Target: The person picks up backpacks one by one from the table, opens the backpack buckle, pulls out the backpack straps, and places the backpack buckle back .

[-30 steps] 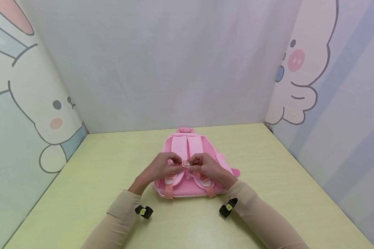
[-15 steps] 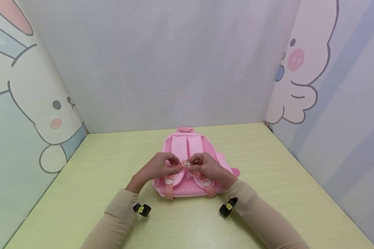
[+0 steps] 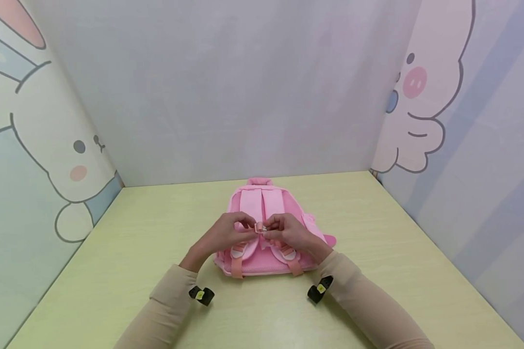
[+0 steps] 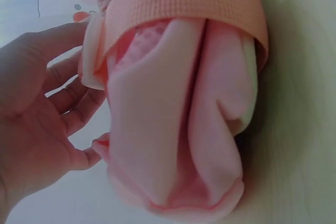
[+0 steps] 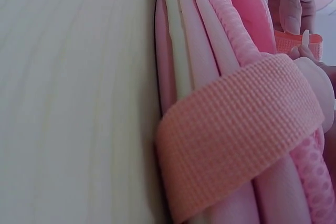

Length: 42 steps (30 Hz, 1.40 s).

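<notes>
1. The small buckle (image 3: 260,228) sits above the middle of the pink backpack (image 3: 264,262), directly between your hands. Its long axis appears to run side to side; whether its pale parts are joined is too small to tell.
2. Your left hand (image 3: 228,232) pinches the buckle's left end, thumb below and fingers curled above.
3. Your right hand (image 3: 289,233) pinches the other end, where white prongs show by the fingertips. Neither hand is clearly nearer; they face each other across the buckle, so that crosswise line seems the relation to mind.
4. The right wrist view shows a loop of peach webbing (image 5: 295,43) beside your fingers.
5. Around this, the backpack lies with its shoulder straps (image 3: 251,203) upward, its carry handle (image 3: 259,181) at the far end and its lower edge towards you.
6. Beneath it is the pale yellow table (image 3: 157,232); beyond stands a grey wall (image 3: 227,87), with cartoon animals on the side panels (image 3: 484,160).
</notes>
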Motion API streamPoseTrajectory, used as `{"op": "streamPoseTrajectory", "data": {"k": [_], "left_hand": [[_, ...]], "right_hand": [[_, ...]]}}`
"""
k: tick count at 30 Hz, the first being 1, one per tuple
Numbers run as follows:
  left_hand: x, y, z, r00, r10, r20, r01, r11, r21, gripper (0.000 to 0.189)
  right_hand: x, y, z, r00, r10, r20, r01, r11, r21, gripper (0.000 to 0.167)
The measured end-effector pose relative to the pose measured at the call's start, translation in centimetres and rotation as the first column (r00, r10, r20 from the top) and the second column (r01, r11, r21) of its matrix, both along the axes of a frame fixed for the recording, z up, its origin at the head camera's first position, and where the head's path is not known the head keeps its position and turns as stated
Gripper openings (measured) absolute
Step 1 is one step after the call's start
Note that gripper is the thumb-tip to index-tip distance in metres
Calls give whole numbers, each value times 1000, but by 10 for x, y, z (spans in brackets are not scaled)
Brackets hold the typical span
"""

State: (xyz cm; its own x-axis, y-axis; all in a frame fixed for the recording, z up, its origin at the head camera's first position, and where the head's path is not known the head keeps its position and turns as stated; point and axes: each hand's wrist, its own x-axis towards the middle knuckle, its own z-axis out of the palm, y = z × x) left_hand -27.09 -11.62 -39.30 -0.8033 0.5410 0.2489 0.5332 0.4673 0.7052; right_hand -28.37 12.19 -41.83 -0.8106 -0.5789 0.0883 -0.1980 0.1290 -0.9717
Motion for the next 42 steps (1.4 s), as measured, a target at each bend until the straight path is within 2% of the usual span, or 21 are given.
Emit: {"op": "streamPoseTrajectory", "data": {"k": [7, 14, 21, 27, 31, 37, 42], "left_hand": [[-2, -6, 1, 1000, -25, 12, 25, 999, -36, 20], [-5, -9, -2, 999, -20, 30, 22, 999, -46, 22], [-5, -7, -3, 998, -31, 47, 31, 1000, 0, 27], [-4, -4, -2, 997, -13, 81, 9, 999, 44, 31], [-1, -1, -1, 994, -13, 105, 2, 995, 103, 39], [-1, 2, -2, 999, -24, 49, 16, 987, 159, 43], [-2, -1, -1, 997, -55, 57, 46, 989, 143, 41]], "right_hand": [[0, 1, 0, 1000, -9, 3, 9, 1000, 6, 16], [0, 0, 0, 1000, -13, 1, 13, 1000, 8, 16], [-1, 0, 0, 1000, -13, 7, 13, 1000, 0, 17], [0, 0, 1, 1000, -6, 1, 6, 1000, -5, 16], [-1, 1, 0, 1000, -3, 0, 3, 1000, -4, 14], [-2, 0, -1, 1000, 9, -6, -9, 1000, -9, 14], [-1, 1, 0, 1000, 11, 4, -11, 1000, -23, 13]]}}
